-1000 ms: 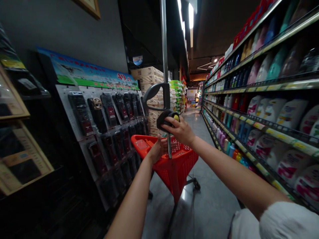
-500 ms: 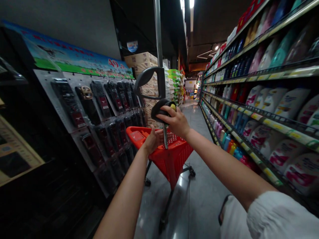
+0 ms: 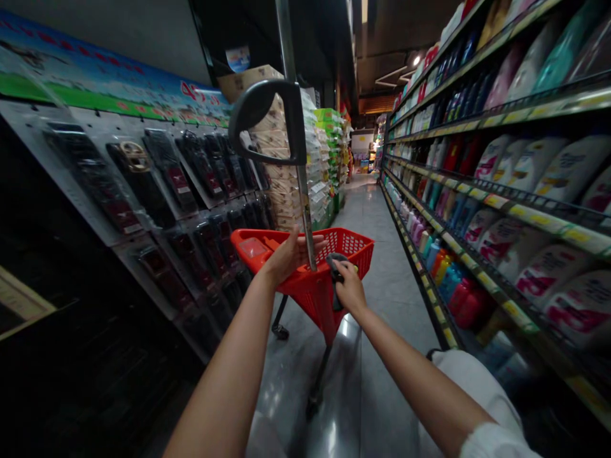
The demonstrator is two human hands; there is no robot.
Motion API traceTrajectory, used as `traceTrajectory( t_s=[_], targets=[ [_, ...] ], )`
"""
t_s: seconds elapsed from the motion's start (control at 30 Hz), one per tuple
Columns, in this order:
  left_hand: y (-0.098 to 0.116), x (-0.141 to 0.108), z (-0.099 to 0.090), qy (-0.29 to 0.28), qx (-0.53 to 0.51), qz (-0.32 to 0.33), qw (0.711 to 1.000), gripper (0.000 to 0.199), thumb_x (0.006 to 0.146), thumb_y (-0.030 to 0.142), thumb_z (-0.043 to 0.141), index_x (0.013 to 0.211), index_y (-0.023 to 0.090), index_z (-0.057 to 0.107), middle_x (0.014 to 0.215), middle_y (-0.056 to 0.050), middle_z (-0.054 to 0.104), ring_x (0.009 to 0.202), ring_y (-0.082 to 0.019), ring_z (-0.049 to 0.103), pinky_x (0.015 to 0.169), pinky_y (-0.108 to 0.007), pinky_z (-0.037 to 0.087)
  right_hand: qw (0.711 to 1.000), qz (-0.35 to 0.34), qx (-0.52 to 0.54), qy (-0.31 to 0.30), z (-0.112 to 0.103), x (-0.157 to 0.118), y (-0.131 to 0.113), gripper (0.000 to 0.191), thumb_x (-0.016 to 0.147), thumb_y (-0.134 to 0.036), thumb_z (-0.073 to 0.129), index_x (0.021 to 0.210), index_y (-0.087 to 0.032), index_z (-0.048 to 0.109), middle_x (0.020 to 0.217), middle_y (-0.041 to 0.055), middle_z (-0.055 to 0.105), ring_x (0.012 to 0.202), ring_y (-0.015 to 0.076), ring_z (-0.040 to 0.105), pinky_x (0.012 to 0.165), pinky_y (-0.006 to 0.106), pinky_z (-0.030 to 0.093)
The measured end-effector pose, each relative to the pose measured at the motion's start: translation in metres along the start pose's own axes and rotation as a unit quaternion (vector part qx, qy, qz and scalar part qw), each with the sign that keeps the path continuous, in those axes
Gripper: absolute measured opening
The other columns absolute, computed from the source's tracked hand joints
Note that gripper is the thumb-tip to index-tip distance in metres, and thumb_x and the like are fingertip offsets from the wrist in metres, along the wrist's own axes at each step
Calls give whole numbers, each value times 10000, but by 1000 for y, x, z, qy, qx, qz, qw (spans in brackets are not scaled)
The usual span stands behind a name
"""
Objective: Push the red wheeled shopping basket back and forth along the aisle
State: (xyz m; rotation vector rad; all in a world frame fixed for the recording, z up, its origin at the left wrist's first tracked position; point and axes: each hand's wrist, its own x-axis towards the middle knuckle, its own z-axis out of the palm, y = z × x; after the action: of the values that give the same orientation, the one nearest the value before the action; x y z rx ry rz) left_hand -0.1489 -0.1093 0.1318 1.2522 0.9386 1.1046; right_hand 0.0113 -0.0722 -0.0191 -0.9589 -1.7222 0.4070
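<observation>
My right hand (image 3: 351, 286) is closed around a dark grey, rounded object (image 3: 337, 300) with a small yellow part; its kind is hard to make out. It is held low, in front of the red basket's near right side. My left hand (image 3: 289, 256) is open, fingers stretched out beside the metal pole (image 3: 305, 210), with the fingertips passing behind it. This pole rises from the red shopping cart (image 3: 310, 302) and carries a grey loop handle (image 3: 296, 124) higher up. Part of the basket is hidden behind my hands.
Packaged belts (image 3: 165, 172) hang on a display at left. Stacked boxes (image 3: 274, 172) and green packs (image 3: 329, 127) stand beyond it. Shelves of bottles (image 3: 525, 184) line the right side. A tiled aisle floor (image 3: 367, 210) runs ahead between them.
My right hand has moved down with the dark object, from beside the pole below the handle to the basket's front. My left hand stays open by the pole. The view has come closer to the cart.
</observation>
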Motion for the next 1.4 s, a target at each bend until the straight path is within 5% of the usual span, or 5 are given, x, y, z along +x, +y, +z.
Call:
traceTrajectory(
  t_s=[0.53, 0.77, 0.97, 1.1, 1.4],
  targets=[
    [-4, 0, 0, 21, 84, 24, 996, 713, 831, 729, 472, 1114, 111, 687, 1091, -192, 730, 1008, -283, 699, 856, -382, 552, 998, -8, 3, -69, 3, 2, -2, 764, 664, 6, 454, 1348, -318, 555, 1425, -7, 489, 1277, 205, 488, 1104, 369, 396],
    [-5, 4, 3, 37, 84, 26, 995, 760, 777, 783, 477, 1028, 105, 711, 1053, -199, 735, 1053, -289, 681, 908, -400, 530, 991, 127, 40, 12, 13, 27, 16, 643, 672, 21, 404, 1214, -217, 656, 1334, 77, 524, 1274, 208, 489, 1133, 383, 362],
    [-7, 9, 1, 40, 94, 26, 994, 747, 772, 784, 484, 1003, 114, 721, 1052, -187, 737, 1049, -281, 681, 897, -381, 534, 995, 30, 87, 32, 43, -33, -22, 775, 731, -22, 427, 1460, -285, 428, 1514, 63, 326, 1406, 213, 339, 1167, 393, 313],
    [-6, 12, 1, 48, 97, 28, 994, 743, 778, 784, 474, 999, 119, 719, 1034, -184, 741, 1055, -273, 680, 901, -372, 532, 987, 141, 57, 43, 67, -78, -11, 862, 746, -25, 428, 1549, -270, 233, 1482, 125, 334, 1382, 259, 365, 1115, 478, 362],
    [-7, 22, 2, 58, 114, 32, 991, 734, 796, 771, 463, 1019, 115, 705, 1019, -177, 747, 1012, -264, 695, 838, -344, 551, 988, 104, 79, 87, 87, -72, -24, 830, 796, -66, 453, 1553, -301, 206, 1540, 92, 267, 1432, 210, 292, 1150, 426, 322]
  ],
)
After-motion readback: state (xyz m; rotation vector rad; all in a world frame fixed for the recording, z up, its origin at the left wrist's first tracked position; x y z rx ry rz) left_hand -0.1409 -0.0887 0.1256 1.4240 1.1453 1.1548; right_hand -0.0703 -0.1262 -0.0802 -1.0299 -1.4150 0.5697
